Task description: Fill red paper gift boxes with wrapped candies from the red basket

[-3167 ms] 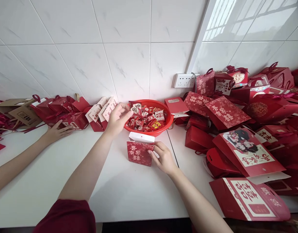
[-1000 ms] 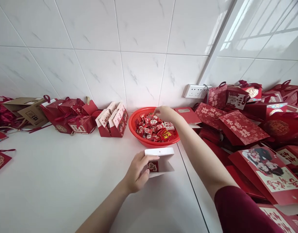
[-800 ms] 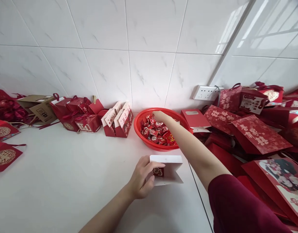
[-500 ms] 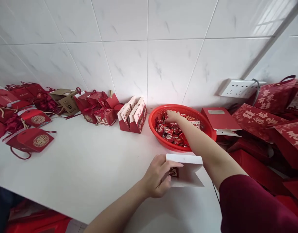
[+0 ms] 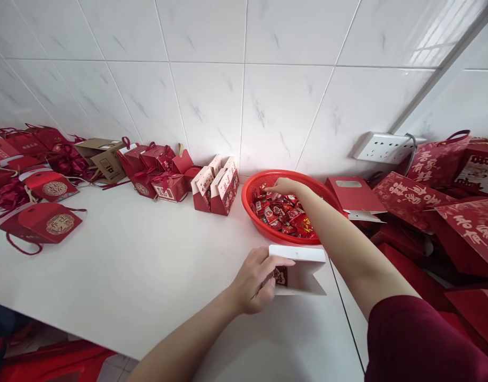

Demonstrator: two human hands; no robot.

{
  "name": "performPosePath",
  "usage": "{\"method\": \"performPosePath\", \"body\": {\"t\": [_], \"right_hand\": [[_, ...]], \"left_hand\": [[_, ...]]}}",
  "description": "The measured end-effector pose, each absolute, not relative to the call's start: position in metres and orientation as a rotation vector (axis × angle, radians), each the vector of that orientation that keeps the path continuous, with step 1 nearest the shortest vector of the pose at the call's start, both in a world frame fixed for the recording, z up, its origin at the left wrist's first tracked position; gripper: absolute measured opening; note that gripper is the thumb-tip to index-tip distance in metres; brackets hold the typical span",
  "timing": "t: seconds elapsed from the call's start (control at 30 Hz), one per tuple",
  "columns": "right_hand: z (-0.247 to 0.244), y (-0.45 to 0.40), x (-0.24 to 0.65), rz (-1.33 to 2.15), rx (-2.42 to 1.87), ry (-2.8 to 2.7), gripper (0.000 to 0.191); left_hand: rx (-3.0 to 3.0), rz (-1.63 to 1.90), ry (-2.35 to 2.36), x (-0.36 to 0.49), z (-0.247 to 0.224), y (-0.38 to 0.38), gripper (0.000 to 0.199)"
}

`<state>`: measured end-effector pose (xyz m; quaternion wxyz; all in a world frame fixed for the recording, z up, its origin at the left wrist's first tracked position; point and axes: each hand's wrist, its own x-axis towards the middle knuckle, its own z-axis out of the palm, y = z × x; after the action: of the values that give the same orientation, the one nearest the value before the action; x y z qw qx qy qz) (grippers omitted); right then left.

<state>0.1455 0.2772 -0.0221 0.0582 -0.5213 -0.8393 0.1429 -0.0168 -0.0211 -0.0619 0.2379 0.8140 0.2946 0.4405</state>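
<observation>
My left hand (image 5: 255, 281) is closed around the side of a candy box (image 5: 302, 278), which lies on its side above the table with its white inside and open end showing. A small dark red wrapped piece (image 5: 280, 275) sits inside it, by my fingers. In the red plastic basket (image 5: 250, 212), my right hand (image 5: 284, 187) reaches over a heap of red-wrapped candies (image 5: 281, 215). Its index finger is stretched out to the left and the other fingers point down among the candies, partly hidden. I see nothing held in it.
Two printed boxes (image 5: 216, 185) stand left of the basket by the wall. More red gift boxes (image 5: 55, 225) line the table (image 5: 120, 265) at the left. Folded red boxes (image 5: 411, 199) pile up at the right, below a power strip (image 5: 385, 147). A red stool (image 5: 57, 363) stands below.
My right hand has shifted within the basket, its index finger now extended over the candies. My left hand still holds the box. The view has tilted slightly.
</observation>
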Motion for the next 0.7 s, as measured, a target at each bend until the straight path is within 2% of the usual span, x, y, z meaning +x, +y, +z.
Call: {"method": "performPosePath", "body": {"t": [0.1,0.23,0.37,0.6,0.7], "right_hand": [[-0.022,0.283,0.14,0.417,-1.617,-2.463,0.045],[-0.036,0.288,0.125,0.325,-1.669,-2.409,0.031],[-0.053,0.287,0.113,0.241,-1.667,-2.463,0.051],[-0.063,0.281,0.104,0.15,-1.592,-2.519,0.064],[-0.063,0.276,0.102,0.134,-1.585,-2.519,0.048]], "left_hand": [[2.257,1.211,0.823,-0.016,-0.064,-0.021,0.045],[2.299,1.24,0.824,-0.015,-0.065,-0.022,0.048],[2.309,1.238,0.847,-0.016,-0.064,-0.022,0.045],[2.334,1.252,0.829,-0.015,-0.065,-0.022,0.046],[2.347,1.262,0.828,-0.015,-0.066,-0.022,0.047]]}}
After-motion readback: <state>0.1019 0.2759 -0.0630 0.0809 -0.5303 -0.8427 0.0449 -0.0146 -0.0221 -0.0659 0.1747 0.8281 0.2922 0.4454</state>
